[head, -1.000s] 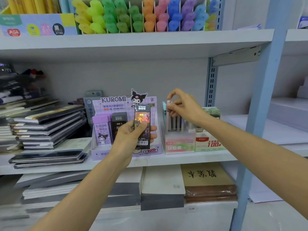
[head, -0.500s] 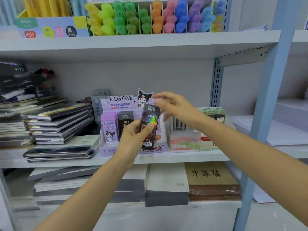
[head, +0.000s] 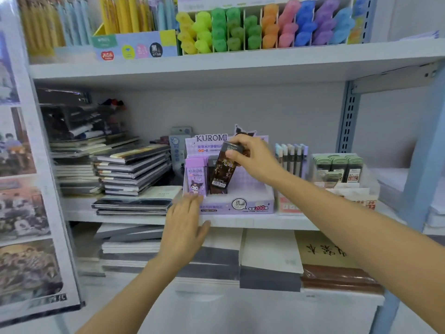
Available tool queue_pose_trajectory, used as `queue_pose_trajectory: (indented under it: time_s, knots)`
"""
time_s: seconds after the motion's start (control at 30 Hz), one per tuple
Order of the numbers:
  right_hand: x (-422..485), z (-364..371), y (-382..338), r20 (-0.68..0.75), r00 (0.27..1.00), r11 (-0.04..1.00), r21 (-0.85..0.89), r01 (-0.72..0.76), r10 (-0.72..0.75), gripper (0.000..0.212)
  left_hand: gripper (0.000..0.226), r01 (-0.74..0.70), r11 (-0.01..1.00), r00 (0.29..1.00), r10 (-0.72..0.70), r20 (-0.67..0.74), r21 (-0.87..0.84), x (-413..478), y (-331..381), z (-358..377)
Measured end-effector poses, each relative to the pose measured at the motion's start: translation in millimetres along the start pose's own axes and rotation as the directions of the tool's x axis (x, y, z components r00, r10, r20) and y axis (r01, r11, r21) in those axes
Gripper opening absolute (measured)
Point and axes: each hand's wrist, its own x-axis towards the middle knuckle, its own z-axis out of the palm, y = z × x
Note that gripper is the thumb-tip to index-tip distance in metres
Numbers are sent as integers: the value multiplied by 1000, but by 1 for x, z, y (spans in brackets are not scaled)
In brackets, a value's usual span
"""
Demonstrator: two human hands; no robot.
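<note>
Dark case (head: pixel 220 171) tilted over purple display box (head: pixel 250 190), right hand (head: pixel 255 160) pinching its top, left hand (head: pixel 185 227) flat, fingers straight

The display box (head: pixel 252 207) is free right of its packs (head: pixel 195 175); notebooks (head: pixel 132 169) and pens (head: pixel 291 160) flank it.

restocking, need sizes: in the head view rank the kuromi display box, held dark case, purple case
1. purple cardboard Kuromi display box
2. dark brown rectangular case and purple Kuromi case: alike; purple one partly hidden
</note>
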Motion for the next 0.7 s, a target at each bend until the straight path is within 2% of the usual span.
queue_pose_trajectory:
  time_s: [0.17, 0.33, 0.53, 0.7]
  knots:
    - [1, 22, 6, 80, 991, 976, -181, 124, -111, 15, 59, -52, 996, 999, 52, -2, 66, -4, -8, 4]
    - [12, 20, 5, 158, 985, 975, -196, 106, -76, 18, 60, -70, 994, 997, 71, -9, 86, -4, -9, 5]
    - [21, 23, 4, 249, 968, 942, -324, 93, -10, 15, 58, -81, 991, 997, 82, -4, 109, -4, -10, 6]
    - [3, 42, 11, 19, 998, 970, -234, 69, -66, 25, 59, -71, 991, 997, 71, 8, 111, -4, -10, 6]
